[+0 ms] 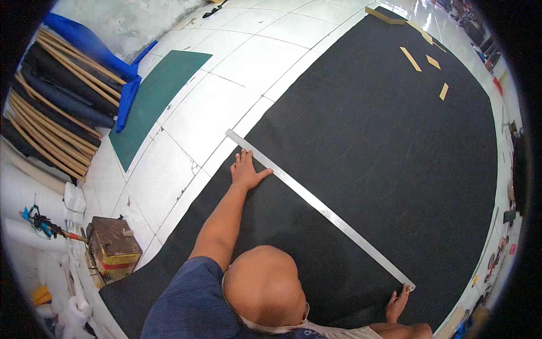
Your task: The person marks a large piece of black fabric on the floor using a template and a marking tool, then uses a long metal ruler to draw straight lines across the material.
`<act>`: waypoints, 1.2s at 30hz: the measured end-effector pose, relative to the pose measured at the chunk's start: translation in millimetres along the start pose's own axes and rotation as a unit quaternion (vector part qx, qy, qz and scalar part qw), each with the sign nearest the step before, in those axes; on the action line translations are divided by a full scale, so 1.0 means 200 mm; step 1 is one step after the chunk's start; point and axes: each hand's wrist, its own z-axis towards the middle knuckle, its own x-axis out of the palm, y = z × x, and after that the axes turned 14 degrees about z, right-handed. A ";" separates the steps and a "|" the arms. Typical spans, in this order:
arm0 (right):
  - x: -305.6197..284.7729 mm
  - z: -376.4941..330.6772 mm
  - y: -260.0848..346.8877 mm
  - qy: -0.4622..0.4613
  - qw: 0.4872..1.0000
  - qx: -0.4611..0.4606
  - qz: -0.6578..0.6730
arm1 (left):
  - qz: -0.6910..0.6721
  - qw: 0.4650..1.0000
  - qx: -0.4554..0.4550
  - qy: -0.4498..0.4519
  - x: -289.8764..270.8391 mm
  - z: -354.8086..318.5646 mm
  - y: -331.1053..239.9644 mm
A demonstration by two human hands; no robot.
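Observation:
A long silver metal ruler (324, 209) lies diagonally across a large black sheet (361, 124) on the floor. Its far-left end sticks out past the sheet's edge onto the tiles. Near that end, my left hand (246, 171) rests flat on the sheet, fingers spread, with the fingertips and thumb against the ruler's lower edge. My right hand (397, 305) is at the ruler's near-right end, its fingers stretched out and the fingertips touching the corner. Neither hand is wrapped round anything. The right wrist is partly hidden at the lower edge.
Several tan strips and offcuts (410, 59) lie on the sheet's far right part. To the left are a green mat (161, 96), stacked rolls with tan tube ends (53, 133), blue wrapping (129, 101) and a worn brown box (114, 243). White tiles (195, 127) border the sheet.

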 end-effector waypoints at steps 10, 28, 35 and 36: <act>0.05 0.00 0.08 -0.005 1.000 0.006 0.029 | -0.007 1.000 -0.003 -0.019 -0.03 0.02 0.02; 0.04 0.02 0.31 -0.075 0.997 -0.003 0.024 | 0.033 0.998 0.008 -0.048 -0.04 0.11 0.13; 0.02 -0.02 0.36 -0.056 0.997 0.049 0.014 | 0.049 0.998 0.010 -0.044 0.00 0.15 0.14; 0.03 -0.01 0.38 -0.049 0.997 0.062 0.017 | 0.053 0.997 0.007 -0.047 0.00 0.17 0.17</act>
